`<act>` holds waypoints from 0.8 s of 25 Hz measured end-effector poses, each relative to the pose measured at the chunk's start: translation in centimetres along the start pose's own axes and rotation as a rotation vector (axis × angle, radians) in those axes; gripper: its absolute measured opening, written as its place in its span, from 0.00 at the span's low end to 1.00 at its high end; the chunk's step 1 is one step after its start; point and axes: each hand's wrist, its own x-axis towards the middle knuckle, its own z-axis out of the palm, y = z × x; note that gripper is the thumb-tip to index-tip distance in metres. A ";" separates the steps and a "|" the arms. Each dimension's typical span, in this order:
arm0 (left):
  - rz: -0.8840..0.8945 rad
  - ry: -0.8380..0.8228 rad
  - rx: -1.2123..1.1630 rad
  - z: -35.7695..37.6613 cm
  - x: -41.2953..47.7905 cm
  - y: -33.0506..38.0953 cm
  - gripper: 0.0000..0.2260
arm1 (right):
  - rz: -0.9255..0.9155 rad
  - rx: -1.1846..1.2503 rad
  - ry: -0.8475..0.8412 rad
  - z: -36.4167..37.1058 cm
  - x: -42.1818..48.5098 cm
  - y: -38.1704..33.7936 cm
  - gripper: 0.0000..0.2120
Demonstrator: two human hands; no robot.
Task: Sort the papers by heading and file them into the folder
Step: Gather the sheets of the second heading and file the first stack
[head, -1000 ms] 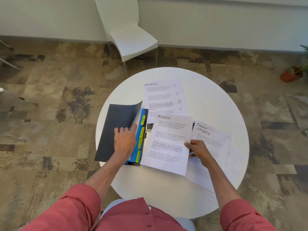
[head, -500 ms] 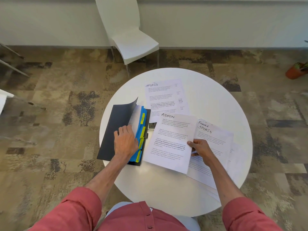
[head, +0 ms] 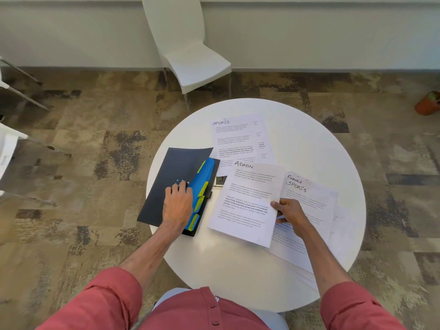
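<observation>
A dark folder (head: 166,184) lies on the left side of the round white table (head: 309,139), with blue dividers (head: 204,184) bearing yellow tabs showing at its right edge. My left hand (head: 177,203) rests on the folder's dark cover, fingertips at the dividers' edge. My right hand (head: 289,213) pinches the right edge of the sheet headed ADMIN (head: 247,201), lifted slightly over the table. Under and right of it lies a pile topped by a sheet headed FINANCE SPORTS (head: 309,196). A sheet headed SPORTS (head: 238,139) lies further back.
A white chair (head: 190,55) stands beyond the table against the wall. A potted plant (head: 428,103) sits on the carpet at the far right. Metal chair legs (head: 23,96) and a white edge show at the far left. A small dark item (head: 221,180) lies between folder and papers.
The folder's dark cover, curled up before, now lies lower over the dividers under my left hand, which slid slightly forward. The ADMIN sheet has barely shifted in my right hand.
</observation>
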 end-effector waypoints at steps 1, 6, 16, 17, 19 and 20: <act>-0.009 0.015 -0.005 0.3 0.0 -0.1 0.04 | -0.001 0.001 -0.002 0.1 0.0 -0.1 0.04; -0.098 0.016 -0.010 1.5 0.4 -0.2 0.37 | -0.018 0.007 -0.022 0.3 0.4 -0.6 0.06; -0.081 -0.125 -0.067 -0.2 -0.5 0.1 0.34 | -0.006 0.001 -0.151 -0.3 0.7 -1.7 0.07; -0.083 -0.134 -0.083 -0.3 -0.5 0.1 0.34 | 0.002 -0.019 -0.197 -0.3 0.6 -2.0 0.07; -0.086 -0.143 -0.127 -0.7 -0.4 0.0 0.34 | 0.032 -0.073 -0.290 0.0 0.3 -2.7 0.08; -0.082 -0.142 -0.155 -0.9 -0.3 0.0 0.33 | 0.044 -0.105 -0.328 0.3 0.3 -3.0 0.09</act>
